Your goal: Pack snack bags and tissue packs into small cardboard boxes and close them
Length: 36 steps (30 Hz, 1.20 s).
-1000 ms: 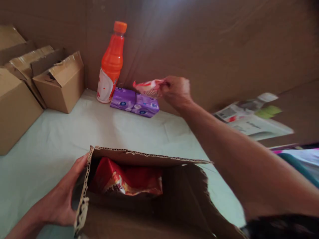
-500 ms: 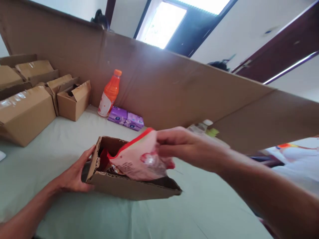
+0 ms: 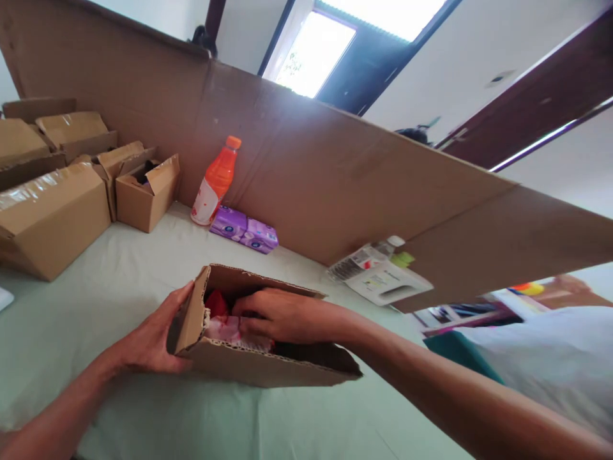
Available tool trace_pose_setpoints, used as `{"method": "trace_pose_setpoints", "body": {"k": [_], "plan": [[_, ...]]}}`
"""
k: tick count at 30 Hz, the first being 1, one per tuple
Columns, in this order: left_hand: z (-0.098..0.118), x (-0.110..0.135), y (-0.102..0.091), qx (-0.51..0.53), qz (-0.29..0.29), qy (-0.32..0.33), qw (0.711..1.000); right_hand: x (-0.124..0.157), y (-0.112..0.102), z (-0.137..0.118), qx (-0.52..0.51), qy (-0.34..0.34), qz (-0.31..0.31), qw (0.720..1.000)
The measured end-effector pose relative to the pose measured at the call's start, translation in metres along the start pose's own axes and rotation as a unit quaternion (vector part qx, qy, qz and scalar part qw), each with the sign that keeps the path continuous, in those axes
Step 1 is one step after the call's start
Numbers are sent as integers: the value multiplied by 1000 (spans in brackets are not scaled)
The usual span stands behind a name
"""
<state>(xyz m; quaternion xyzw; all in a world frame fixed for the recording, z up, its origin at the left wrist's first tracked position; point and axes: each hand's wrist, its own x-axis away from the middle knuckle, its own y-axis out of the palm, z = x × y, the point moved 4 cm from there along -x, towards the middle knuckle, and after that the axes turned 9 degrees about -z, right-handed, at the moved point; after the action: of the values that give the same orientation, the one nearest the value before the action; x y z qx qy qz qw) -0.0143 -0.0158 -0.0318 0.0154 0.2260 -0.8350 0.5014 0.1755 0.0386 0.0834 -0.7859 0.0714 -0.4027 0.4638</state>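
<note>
An open cardboard box (image 3: 268,367) sits on the pale green table in front of me. My left hand (image 3: 156,335) grips its left wall, fingers wrapped round the edge. My right hand (image 3: 282,316) is inside the box, fingers pressed down on a pink-and-white snack packet (image 3: 223,329). A red packet (image 3: 216,303) lies under it at the box's left end. How far the fingers close round the pink packet is hidden by the box wall.
An orange drink bottle (image 3: 215,182) and purple packs (image 3: 244,230) stand against a tall cardboard wall (image 3: 335,172) at the back. Several brown boxes (image 3: 52,211) fill the left side. A white packet and small bottle (image 3: 380,278) lie at the right.
My right hand carried the pink packet from beside the bottle to the box and lowered it inside. My left hand kept hold of the box's left wall. The view tilted upward.
</note>
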Motion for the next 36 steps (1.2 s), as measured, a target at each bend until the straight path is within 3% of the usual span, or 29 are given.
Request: {"method": "trace_pose_setpoints", "body": {"k": [3, 6, 8, 11, 13, 16, 19, 23, 25, 31, 33, 36], "plan": [[3, -2, 3, 42, -51, 5, 998, 12, -1, 0, -9, -10, -2, 1000], [3, -4, 1, 53, -54, 3, 997, 23, 2, 0, -19, -41, -8, 999], [4, -4, -3, 32, -43, 1, 999, 38, -1, 3, -31, -52, 53, 997], [11, 2, -6, -53, -7, 9, 999, 82, -5, 20, -78, 7, 214, 974], [22, 11, -6, -112, 45, 20, 993, 113, 3, 34, -98, 59, 284, 952], [47, 23, 1, -158, 141, 42, 976, 141, 30, 44, -92, 79, 333, 935], [69, 22, 11, -196, 201, 66, 957, 134, 60, 43, -103, 66, 339, 933], [88, 5, 15, -270, 219, 96, 933, 110, 80, 36, -155, 51, 342, 926], [94, -2, 12, -283, 204, 83, 933, 108, 80, 35, -173, 39, 367, 913], [96, -9, 8, -234, 172, -83, 953, 113, 63, 56, -105, 10, 447, 888], [94, -11, 12, -226, 179, -97, 952, 106, 58, 66, -76, 2, 455, 887], [93, -12, 17, -251, 228, -77, 938, 88, 59, 77, -83, -35, 417, 905]]}}
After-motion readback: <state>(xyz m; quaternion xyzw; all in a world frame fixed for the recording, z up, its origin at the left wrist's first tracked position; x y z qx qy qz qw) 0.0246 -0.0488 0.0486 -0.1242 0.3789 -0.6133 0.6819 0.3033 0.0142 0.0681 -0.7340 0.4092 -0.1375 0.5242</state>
